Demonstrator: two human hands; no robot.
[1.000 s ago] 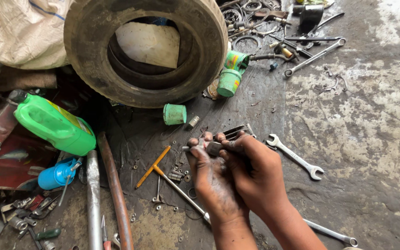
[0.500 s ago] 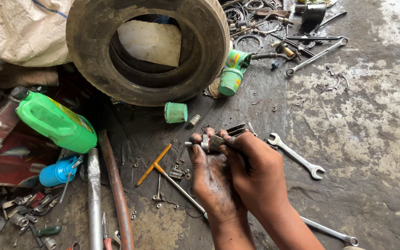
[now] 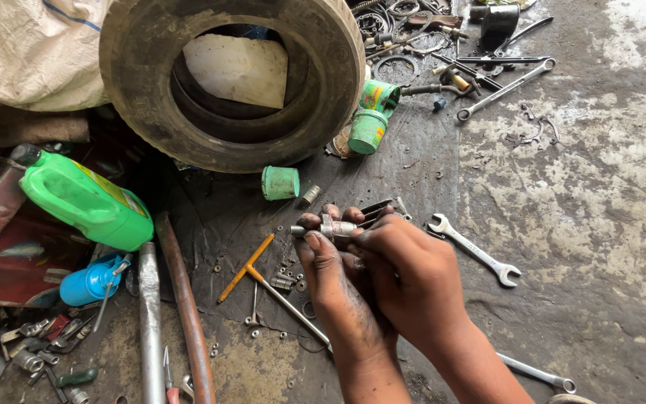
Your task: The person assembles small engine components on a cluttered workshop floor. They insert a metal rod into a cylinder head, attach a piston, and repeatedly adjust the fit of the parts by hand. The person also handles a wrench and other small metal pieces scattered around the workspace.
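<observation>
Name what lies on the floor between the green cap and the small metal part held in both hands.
In the head view, a small metal cylinder lies on the dark floor between the green cap and the metal part.

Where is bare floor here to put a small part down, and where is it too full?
The pale concrete right of the open-ended spanner is mostly bare. Crowded: small nuts around the T-handle tool left of both hands, and tools beyond the tyre at top right.

Single head-worn view, looking steeply down, close above both hands (image 3: 371, 277), oily floor (image 3: 577, 187)
</observation>
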